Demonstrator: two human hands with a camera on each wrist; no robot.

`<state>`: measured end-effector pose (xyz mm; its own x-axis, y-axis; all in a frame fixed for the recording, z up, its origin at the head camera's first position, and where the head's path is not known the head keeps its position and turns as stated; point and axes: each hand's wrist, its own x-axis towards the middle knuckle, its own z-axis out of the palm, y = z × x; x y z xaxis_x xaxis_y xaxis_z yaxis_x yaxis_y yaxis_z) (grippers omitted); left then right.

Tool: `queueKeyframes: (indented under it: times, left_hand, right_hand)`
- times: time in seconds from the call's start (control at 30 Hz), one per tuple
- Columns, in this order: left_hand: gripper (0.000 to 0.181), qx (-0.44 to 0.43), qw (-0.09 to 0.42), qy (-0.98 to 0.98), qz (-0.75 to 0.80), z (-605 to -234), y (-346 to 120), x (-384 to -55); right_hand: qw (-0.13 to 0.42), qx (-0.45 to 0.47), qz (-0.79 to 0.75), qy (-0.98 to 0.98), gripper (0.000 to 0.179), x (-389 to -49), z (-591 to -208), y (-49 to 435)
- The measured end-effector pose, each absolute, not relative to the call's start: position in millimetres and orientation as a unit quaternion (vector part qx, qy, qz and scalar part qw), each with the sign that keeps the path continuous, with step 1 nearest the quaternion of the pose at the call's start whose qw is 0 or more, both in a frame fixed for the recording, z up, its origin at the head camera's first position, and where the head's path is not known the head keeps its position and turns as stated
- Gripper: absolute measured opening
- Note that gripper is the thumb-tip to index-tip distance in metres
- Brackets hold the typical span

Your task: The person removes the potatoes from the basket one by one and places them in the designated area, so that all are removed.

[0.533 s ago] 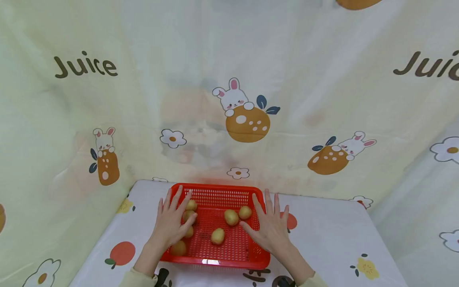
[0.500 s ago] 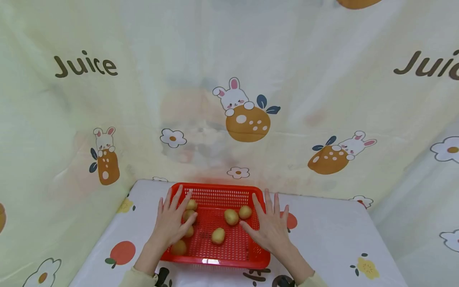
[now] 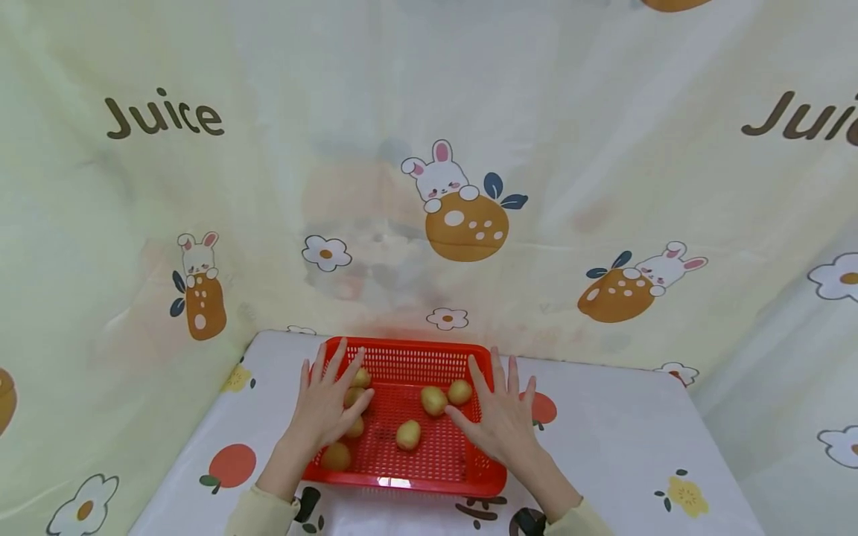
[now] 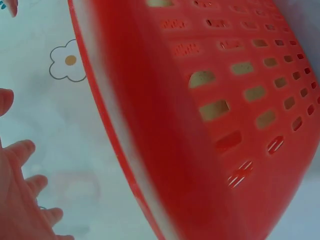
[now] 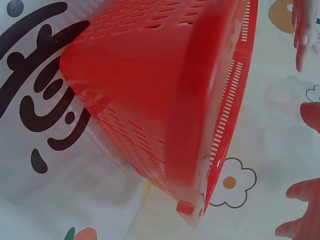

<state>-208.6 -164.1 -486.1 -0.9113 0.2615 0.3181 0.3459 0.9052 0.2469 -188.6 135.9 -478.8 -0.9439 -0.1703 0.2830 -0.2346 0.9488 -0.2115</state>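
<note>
A red perforated plastic basket (image 3: 436,485) stands on the table with several potatoes (image 3: 408,435) in it. My left hand (image 3: 325,408) is above the basket's left side, fingers spread, partly covering the potatoes (image 3: 336,456) there. Over the right side is my right hand (image 3: 501,420), also spread, near two potatoes (image 3: 433,400). Neither hand holds anything. In the left wrist view the left fingers (image 4: 35,185) are apart from the basket rim (image 4: 165,115); in the right wrist view the right fingers (image 5: 305,190) likewise stand clear of the basket (image 5: 130,85).
A white patterned cloth (image 3: 603,439) covers the table, printed with fruit and flowers. Cream curtains (image 3: 375,89) with rabbit prints hang behind the table and at both sides, close to the basket's far edge.
The head view has tilted down slightly, so everything sits a little higher in it. The hands stay spread over the basket, and the potatoes lie as before.
</note>
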Motion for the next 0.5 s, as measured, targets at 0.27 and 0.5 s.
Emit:
queueKeyframes:
  times: [0.27, 0.5]
  left_hand:
    - [0.072, -0.155, 0.135, -0.965, -0.163, -479, -172, -215]
    - [0.07, -0.139, 0.144, -0.965, -0.17, -484, -190, -225]
  right_hand:
    - [0.134, 0.102, 0.131, -0.977, 0.09, -190, -475, 133]
    - [0.129, 0.106, 0.131, -0.977, 0.09, -189, -475, 132]
